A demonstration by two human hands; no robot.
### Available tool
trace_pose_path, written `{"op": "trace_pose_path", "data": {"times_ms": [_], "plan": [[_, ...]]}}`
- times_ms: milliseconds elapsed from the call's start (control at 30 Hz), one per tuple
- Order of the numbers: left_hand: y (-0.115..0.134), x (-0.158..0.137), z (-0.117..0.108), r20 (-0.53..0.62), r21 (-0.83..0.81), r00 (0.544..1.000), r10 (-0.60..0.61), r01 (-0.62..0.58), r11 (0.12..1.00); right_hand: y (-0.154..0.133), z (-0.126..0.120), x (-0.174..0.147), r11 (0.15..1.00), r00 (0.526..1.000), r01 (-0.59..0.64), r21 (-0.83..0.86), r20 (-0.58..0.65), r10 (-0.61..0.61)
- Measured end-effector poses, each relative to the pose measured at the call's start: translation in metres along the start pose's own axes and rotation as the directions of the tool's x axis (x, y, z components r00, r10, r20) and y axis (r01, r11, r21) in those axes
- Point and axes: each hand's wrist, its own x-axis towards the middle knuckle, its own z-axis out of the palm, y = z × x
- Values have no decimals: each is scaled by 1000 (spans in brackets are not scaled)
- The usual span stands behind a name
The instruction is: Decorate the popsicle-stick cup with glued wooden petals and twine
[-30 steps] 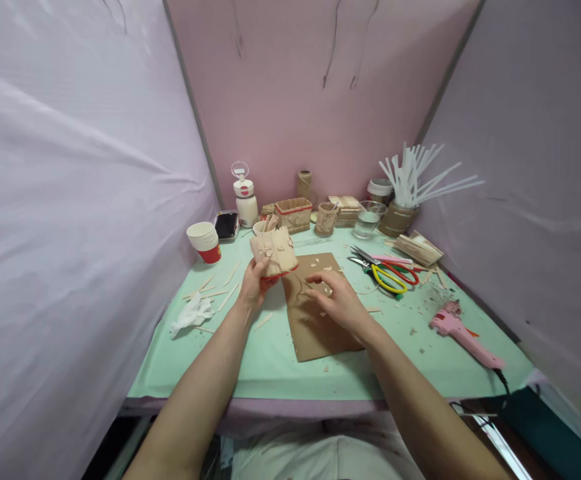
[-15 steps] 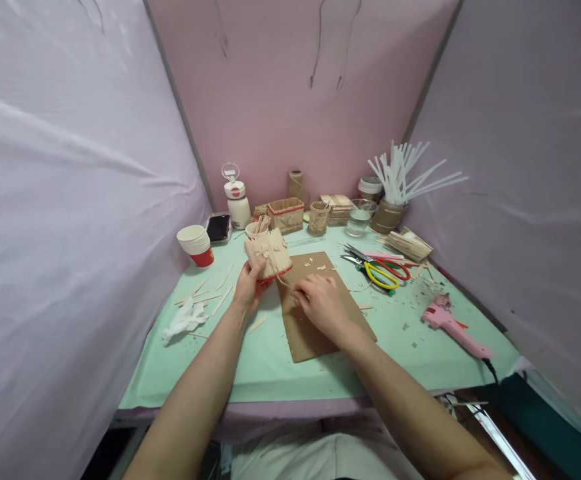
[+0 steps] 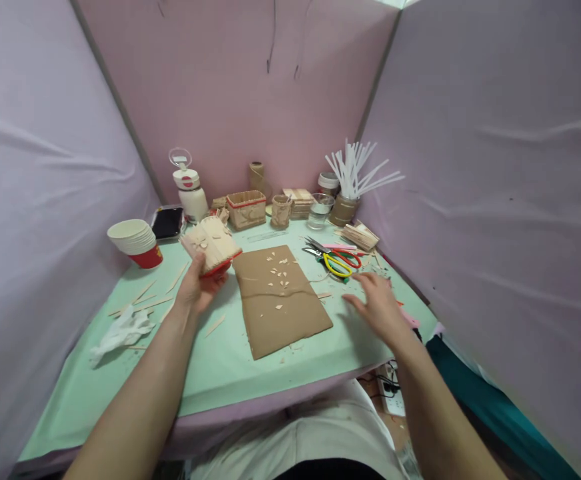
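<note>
A person's left hand (image 3: 203, 290) is holding a wooden-stick panel (image 3: 213, 241) above a pale green bench (image 3: 215, 380), while the right hand (image 3: 374, 303) is hovering with its grip released.

The left grip is clasping the panel's lower, red-edged side, its fingers partly hiding beneath; the panel is tilting left of a brown board (image 3: 283, 330) scattered with wood chips (image 3: 279, 307). The right hand's fingers are spreading near yellow-handled scissors (image 3: 339, 274), and hand and forearm are covering most of a pink tool (image 3: 412, 321). Both forearms are running out of frame below. A white bottle (image 3: 193, 203) is showing a red emblem and red paper cups (image 3: 146, 258) are bearing a small mark, both too small for reading.
</note>
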Motion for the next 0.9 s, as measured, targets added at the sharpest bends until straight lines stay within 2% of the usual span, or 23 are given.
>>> {"op": "trace_pose_path", "data": {"times_ms": [133,267,433,667,767,900], "plan": [[1,-3,4,-15,-36,1000,-24,24,999,74,-6,-12,961,965,-263,-87,-23,262],[0,-7,6,-31,-42,998,-63,61,997,99,-2,-19,933,932,-355,-65,57,359],[-1,-7,4,0,-24,997,-74,74,997,97,5,-17,933,931,-357,53,100,351],[-5,-7,2,25,-40,996,-85,86,996,91,-5,-18,856,895,-434,280,28,444],[-7,-7,3,27,-41,995,-93,94,995,81,-16,-16,814,894,-386,434,-40,445],[-9,-8,4,36,-25,994,-106,107,994,57,-22,-10,734,917,-252,631,-87,390]]}}
